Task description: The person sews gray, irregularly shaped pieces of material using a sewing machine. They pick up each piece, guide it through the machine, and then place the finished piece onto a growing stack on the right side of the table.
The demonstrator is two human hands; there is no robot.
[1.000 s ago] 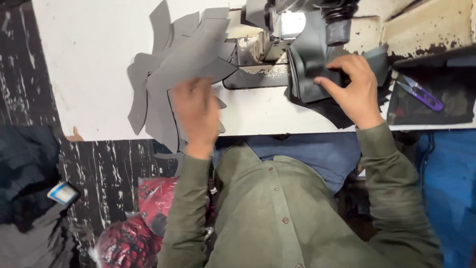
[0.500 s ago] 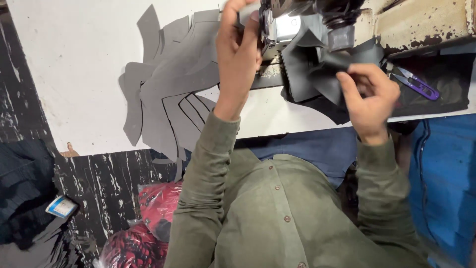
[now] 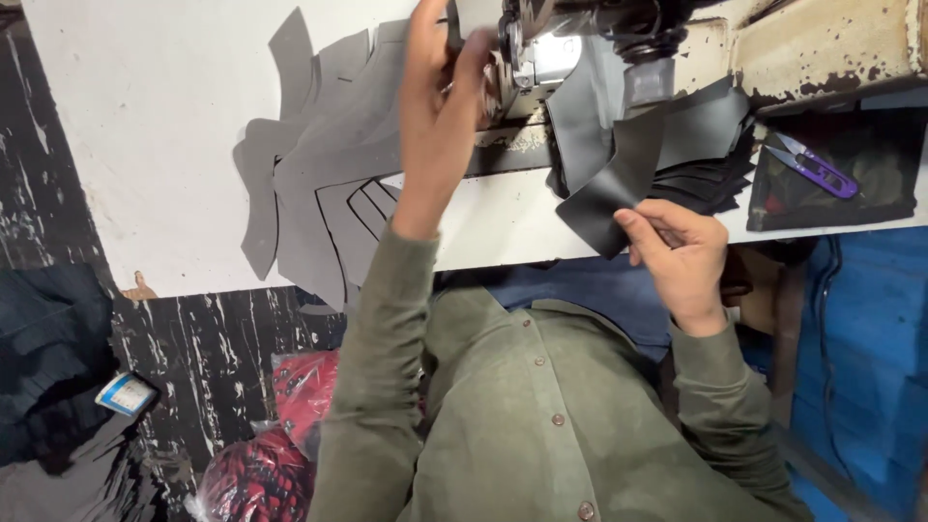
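— Bench first: the wide white bench [image 3: 174,145] fills the top of the view, with the worn grey sewing machine [image 3: 619,39] along its far edge. What has changed there?

— A second ago the left hand [image 3: 440,116] lay flat on the fanned stack of dark grey cut leather panels [image 3: 329,184]. It has since lifted off and risen to the machine head, fingers curled at the parts beside the needle; whether they grip anything there I cannot tell. The stack lies untouched, left of the machine.

— And the piece being worked?

— The dark grey leather piece [image 3: 614,188] hangs from under the machine head toward the bench's near edge. The right hand [image 3: 681,256] was spread over it before; it has drawn back and pinches the lower corner between thumb and fingers.

— Meaning?

— I'd judge it a pause in stitching, the machine being tended while the piece is kept in place.

— Anything smaller?

— Small purple-handled thread snips [image 3: 817,169] lie in the dark tray [image 3: 889,208] to the right
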